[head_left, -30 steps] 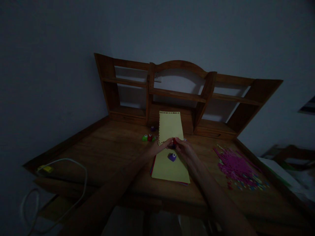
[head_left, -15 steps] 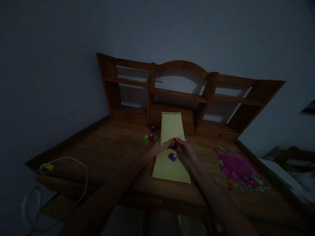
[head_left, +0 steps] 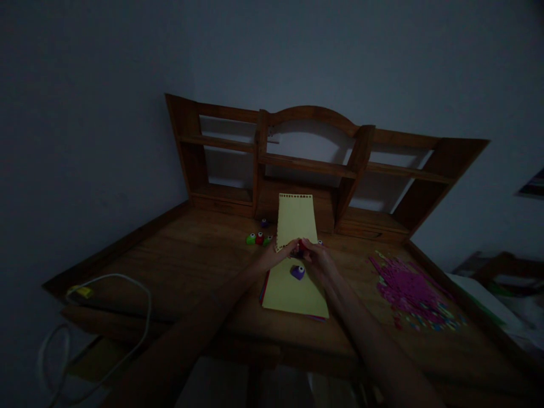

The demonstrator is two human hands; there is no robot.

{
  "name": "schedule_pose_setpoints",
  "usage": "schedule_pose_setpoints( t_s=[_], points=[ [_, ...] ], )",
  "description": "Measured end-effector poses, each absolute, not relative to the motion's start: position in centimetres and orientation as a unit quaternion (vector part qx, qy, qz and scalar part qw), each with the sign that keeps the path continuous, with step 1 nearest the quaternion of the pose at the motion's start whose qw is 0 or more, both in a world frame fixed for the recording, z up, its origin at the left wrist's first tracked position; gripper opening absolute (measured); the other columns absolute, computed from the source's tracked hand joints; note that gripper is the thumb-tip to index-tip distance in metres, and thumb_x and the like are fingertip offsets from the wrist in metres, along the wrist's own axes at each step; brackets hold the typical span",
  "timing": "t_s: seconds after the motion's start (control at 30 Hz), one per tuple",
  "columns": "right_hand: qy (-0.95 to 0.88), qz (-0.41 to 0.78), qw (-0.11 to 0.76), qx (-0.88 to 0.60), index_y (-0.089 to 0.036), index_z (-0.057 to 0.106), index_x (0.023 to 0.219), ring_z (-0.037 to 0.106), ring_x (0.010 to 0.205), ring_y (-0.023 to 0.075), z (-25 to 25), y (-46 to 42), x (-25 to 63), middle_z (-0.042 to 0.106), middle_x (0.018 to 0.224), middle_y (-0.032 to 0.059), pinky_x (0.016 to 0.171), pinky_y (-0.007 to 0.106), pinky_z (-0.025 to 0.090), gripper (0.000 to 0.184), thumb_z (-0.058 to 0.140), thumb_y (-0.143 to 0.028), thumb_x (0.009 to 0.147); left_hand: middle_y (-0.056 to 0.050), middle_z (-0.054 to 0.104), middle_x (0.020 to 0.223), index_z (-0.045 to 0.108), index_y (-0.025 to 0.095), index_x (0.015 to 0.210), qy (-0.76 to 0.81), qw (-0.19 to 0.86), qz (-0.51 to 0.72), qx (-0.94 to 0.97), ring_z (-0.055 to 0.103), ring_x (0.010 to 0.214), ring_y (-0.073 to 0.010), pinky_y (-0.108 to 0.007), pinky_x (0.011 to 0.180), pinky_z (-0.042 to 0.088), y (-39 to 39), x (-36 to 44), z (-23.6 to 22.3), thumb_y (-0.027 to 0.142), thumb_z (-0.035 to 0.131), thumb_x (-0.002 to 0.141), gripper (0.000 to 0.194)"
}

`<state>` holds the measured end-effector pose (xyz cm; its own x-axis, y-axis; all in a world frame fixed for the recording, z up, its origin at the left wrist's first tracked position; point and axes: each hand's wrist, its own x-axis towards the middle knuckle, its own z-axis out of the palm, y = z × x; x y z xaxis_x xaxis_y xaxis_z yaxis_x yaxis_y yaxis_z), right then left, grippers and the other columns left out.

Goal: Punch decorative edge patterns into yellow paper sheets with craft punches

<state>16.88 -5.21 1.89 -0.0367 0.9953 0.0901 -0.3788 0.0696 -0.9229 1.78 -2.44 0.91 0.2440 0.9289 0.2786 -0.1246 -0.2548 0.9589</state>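
Note:
The room is dim. My left hand point(head_left: 275, 256) pinches the lower edge of an upright yellow paper sheet point(head_left: 296, 220) whose top edge is punched with small holes. My right hand point(head_left: 318, 256) is closed on a small red punch point(head_left: 301, 245) at the same edge of the sheet. Under both hands lies a stack of coloured paper point(head_left: 293, 292) with a yellow sheet on top. A purple punch point(head_left: 297, 272) rests on that stack, just below my fingers.
Green, red and purple punches point(head_left: 258, 238) sit left of the sheet on the wooden desk point(head_left: 187, 266). A pile of pink paper scraps point(head_left: 408, 292) covers the right side. A wooden shelf unit point(head_left: 314, 164) stands at the back. A white cable point(head_left: 127, 306) hangs at the left corner.
Almost nothing differs; both hands stay pinched at the sheet's lower edge and the view has shifted slightly.

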Motion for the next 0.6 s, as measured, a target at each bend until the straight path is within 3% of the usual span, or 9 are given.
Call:
schedule_pose_setpoints(
  t_s=[0.17,0.3,0.43,0.6],
  points=[
    [-0.409,0.605,0.582,-0.358,-0.021,0.066,0.053,0.050,0.056,0.0131,2.14,-5.33,16.94,0.065,0.061,0.0012,0.056,0.029,0.040,0.029,0.086,-0.037,0.066,-0.013,0.073,0.105,0.069,0.015,0.104,0.327,0.509,0.527,0.597,0.070,0.089,-0.0237,-0.033,0.075,0.057,-2.33,1.85,0.82,0.041,0.068,0.082,0.034],
    [-0.398,0.621,0.578,-0.348,-0.020,0.072,0.065,0.060,0.068,0.0151,2.18,-5.46,16.69,0.072,0.075,0.0022,0.062,0.028,0.046,0.021,0.089,-0.033,0.061,-0.012,0.073,0.106,0.070,0.016,0.103,0.338,0.507,0.530,0.590,0.069,0.094,-0.0251,-0.035,0.080,0.056,-2.44,1.54,1.03,0.045,0.067,0.084,0.035],
    [-0.395,0.616,0.578,-0.362,-0.022,0.074,0.075,0.064,0.078,0.0159,2.32,-5.91,16.55,0.074,0.087,0.0028,0.064,0.026,0.047,0.021,0.089,-0.027,0.061,-0.012,0.075,0.100,0.070,0.016,0.098,0.352,0.486,0.528,0.601,0.069,0.095,-0.0265,-0.037,0.084,0.055,-2.40,1.18,1.20,0.050,0.064,0.085,0.037],
    [-0.407,0.620,0.571,-0.353,-0.022,0.074,0.080,0.062,0.072,0.0135,1.99,-5.88,16.69,0.073,0.086,0.0017,0.058,0.025,0.043,0.023,0.089,-0.022,0.062,-0.012,0.073,0.110,0.070,0.018,0.102,0.353,0.462,0.582,0.569,0.067,0.105,-0.0267,-0.039,0.094,0.051,-2.13,1.17,1.32,0.047,0.068,0.083,0.035]
  ],
)
